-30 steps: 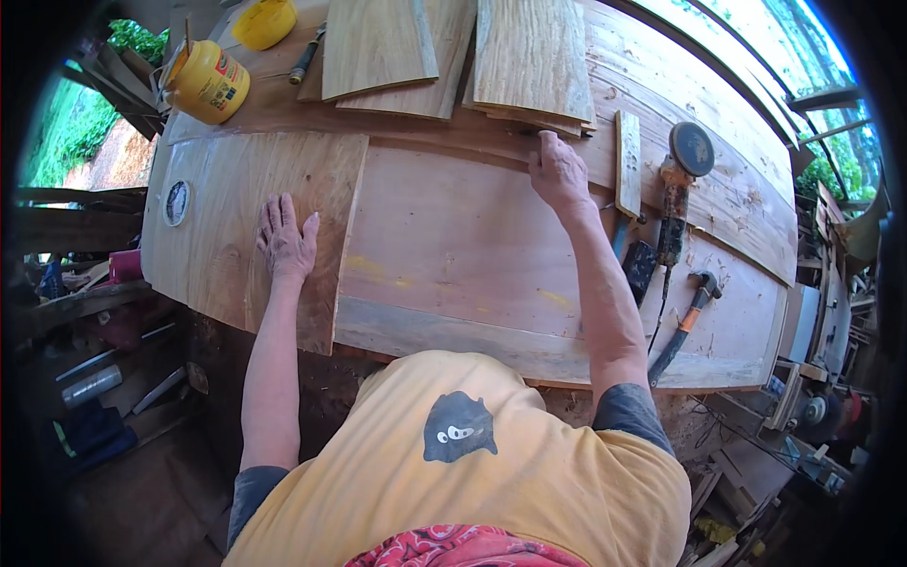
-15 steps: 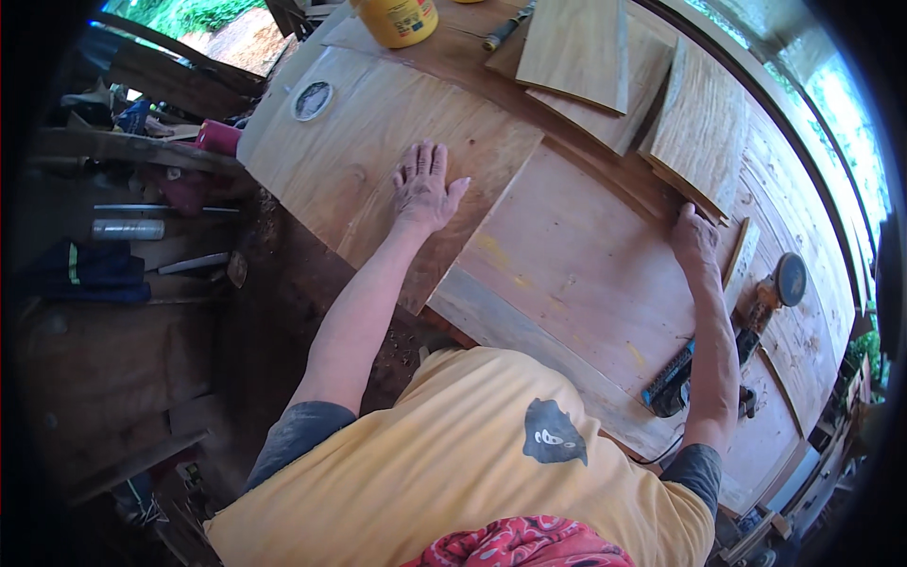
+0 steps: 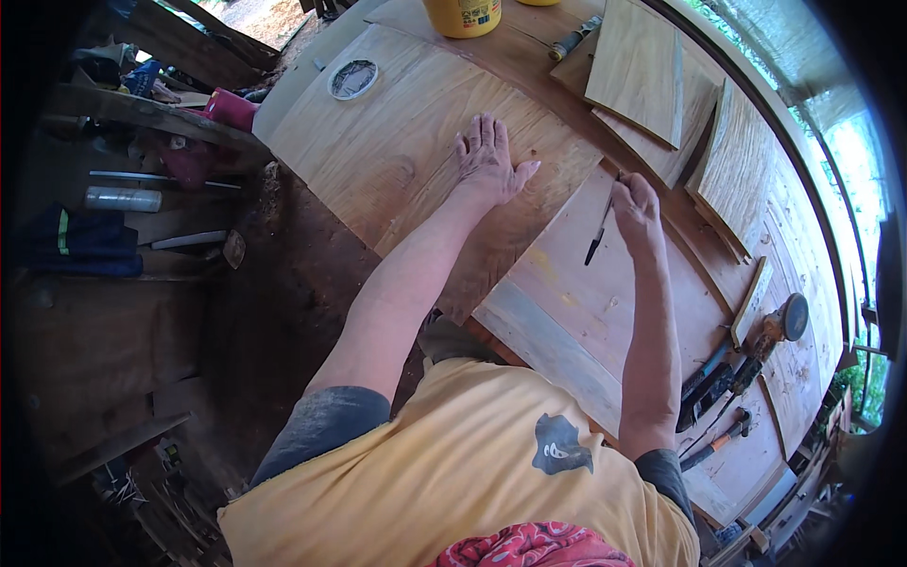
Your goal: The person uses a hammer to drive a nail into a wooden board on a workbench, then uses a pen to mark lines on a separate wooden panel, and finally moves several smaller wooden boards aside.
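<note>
My left hand [image 3: 487, 165] lies flat, fingers apart, on a square plywood board [image 3: 397, 142] with a round lid [image 3: 352, 80] near its far corner. My right hand [image 3: 638, 208] is closed around a thin dark pen [image 3: 597, 239], held over the paler panel [image 3: 576, 298] just beside the plywood's right edge. Beyond that hand lie stacked thin boards [image 3: 635, 71], and a narrow offcut [image 3: 749, 300] is to its right.
Yellow buckets [image 3: 458, 14] and a cylindrical tool [image 3: 573, 40] stand or lie at the far edge. A sander [image 3: 794, 317] and a hammer [image 3: 718, 439] lie at the right. Cluttered shelves [image 3: 142, 142] are on the left.
My right hand has left the stacked boards and moved left toward the plywood, now with a pen in it. The view has turned; my left hand still rests on the plywood.
</note>
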Tool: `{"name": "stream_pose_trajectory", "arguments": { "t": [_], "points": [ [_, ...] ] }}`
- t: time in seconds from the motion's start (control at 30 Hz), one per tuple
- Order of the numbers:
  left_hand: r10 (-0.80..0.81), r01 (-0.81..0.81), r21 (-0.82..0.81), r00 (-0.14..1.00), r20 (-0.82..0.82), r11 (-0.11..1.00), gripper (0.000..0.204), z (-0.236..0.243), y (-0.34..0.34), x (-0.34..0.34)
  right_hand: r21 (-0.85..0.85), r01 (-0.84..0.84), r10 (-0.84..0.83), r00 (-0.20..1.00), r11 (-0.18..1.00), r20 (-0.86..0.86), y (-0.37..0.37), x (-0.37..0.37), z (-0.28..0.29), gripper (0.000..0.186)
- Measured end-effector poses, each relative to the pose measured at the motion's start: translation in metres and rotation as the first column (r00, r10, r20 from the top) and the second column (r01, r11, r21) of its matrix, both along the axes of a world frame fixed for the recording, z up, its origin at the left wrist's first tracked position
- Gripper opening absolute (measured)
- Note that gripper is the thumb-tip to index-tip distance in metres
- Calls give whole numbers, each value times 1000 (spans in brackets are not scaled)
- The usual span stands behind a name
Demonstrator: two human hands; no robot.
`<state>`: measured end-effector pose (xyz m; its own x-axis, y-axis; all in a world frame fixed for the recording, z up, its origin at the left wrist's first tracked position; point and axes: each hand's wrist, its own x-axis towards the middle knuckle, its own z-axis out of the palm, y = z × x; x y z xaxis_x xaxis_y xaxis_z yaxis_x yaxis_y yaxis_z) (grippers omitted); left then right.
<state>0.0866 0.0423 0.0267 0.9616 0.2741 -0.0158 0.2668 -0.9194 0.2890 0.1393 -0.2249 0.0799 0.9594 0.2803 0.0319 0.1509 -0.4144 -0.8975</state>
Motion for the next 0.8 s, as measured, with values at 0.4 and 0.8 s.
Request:
{"name": "stream_pose_trajectory", "arguments": {
  "t": [0.4, 0.8],
  "points": [
    [107, -107, -1, 994, -7, 994, 96, -5, 91, 89, -83, 91, -104, 980, 992, -170, 115, -71, -21, 26],
    [-310, 299, 190, 950, 30, 935, 66, -40, 210, 5, 54, 230, -205, 933, 972, -296, 189, -26, -37, 25]
  ]
}}
